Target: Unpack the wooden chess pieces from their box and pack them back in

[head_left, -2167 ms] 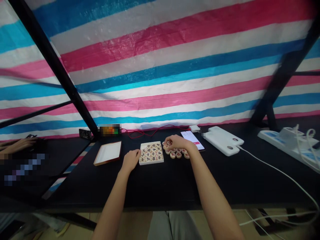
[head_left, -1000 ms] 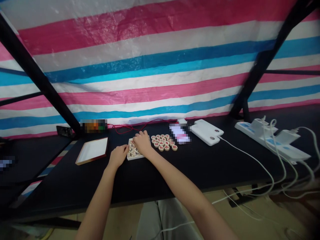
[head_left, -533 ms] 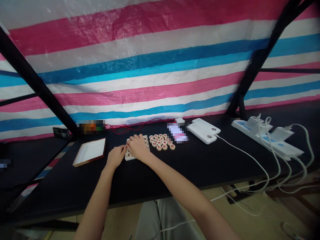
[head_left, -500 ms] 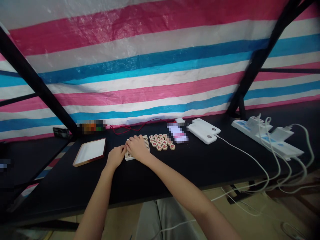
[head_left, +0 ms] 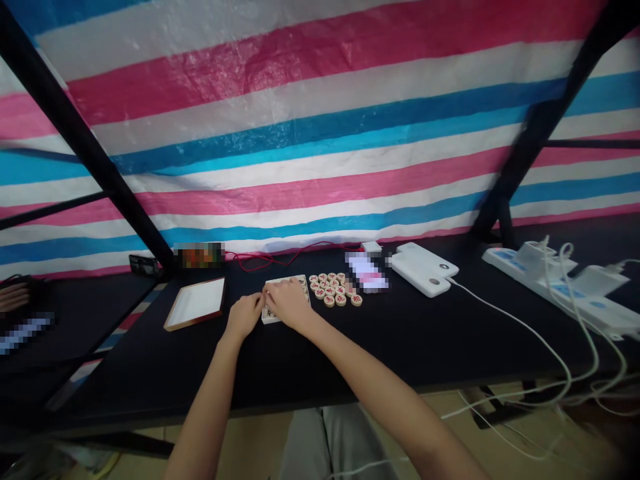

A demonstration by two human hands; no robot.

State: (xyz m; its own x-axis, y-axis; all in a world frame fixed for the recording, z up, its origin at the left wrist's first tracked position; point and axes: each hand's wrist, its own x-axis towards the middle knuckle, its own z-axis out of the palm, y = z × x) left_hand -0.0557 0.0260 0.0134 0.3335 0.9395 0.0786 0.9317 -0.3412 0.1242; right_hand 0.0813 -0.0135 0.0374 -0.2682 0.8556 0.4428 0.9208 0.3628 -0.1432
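A shallow white box (head_left: 271, 320) holds round Chinese chess pieces with dark characters, mostly covered by my hands. My right hand (head_left: 290, 305) lies over the box with its fingers bent down into it; what its fingertips hold is hidden. At the left side of the box, my left hand (head_left: 244, 316) has its fingers drawn together, touching or almost touching the right fingertips. Whatever the left fingers grip cannot be made out. Just right of the box, several Chinese chess pieces (head_left: 329, 291) with red characters lie face up in rows on the black table (head_left: 380, 347).
An upturned box lid (head_left: 197, 304) with a white inside lies at left. Beyond the pieces are a phone (head_left: 367, 271), white power banks (head_left: 424, 268) and a power strip (head_left: 560, 287) with trailing cables. At far left is another person's hand (head_left: 15, 297). Black frame legs flank the table.
My view has turned a little left, so the scene sits further right. Another person's hand has come into sight at the left edge. Both my hands stay at the box.
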